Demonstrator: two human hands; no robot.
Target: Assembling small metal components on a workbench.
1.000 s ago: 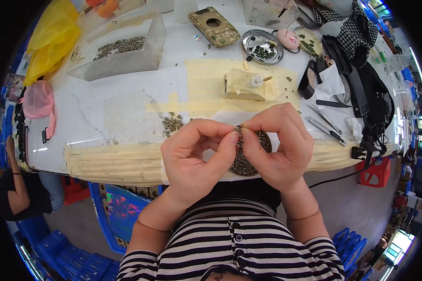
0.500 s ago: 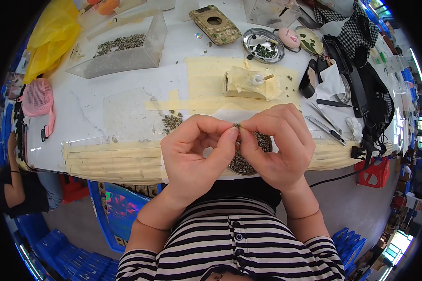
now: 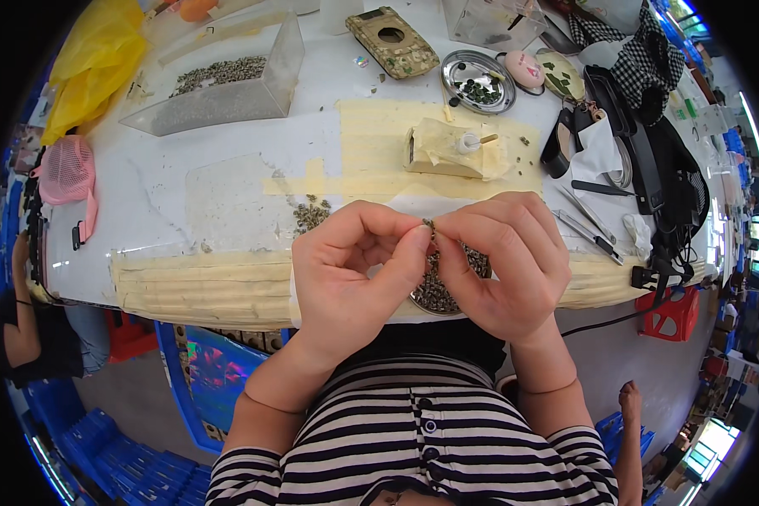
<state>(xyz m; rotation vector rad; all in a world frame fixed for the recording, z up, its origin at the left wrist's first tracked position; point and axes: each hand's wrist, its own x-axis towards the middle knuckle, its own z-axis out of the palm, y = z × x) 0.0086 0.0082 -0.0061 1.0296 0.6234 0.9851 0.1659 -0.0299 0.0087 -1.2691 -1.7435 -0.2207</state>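
Observation:
Above the table's front edge my left hand (image 3: 354, 278) and my right hand (image 3: 510, 266) meet fingertip to fingertip. Both are closed in a pinch on a tiny greenish-brown camouflage part (image 3: 429, 225), whose exact kind is too small to make out. Behind and below my fingers, partly hidden, stands a round dish full of small similar parts (image 3: 437, 293). A loose pile of such parts (image 3: 310, 212) lies just beyond my left hand. Farther off, a tape-wrapped block (image 3: 447, 156) holds a small white pot (image 3: 466, 144) with a stick beside it.
A clear bin (image 3: 228, 110) of small parts stands back left, near a yellow bag (image 3: 93, 67) and pink mesh fan (image 3: 67, 173). A camouflage model tank hull (image 3: 405, 57) and metal dish (image 3: 455, 83) sit at the back. Tweezers (image 3: 586, 215) lie right. Another person's arm (image 3: 629, 438) shows lower right.
My hands have shifted very slightly to the right, still pinching the tiny part together. Another person's arm has come into view at the lower right.

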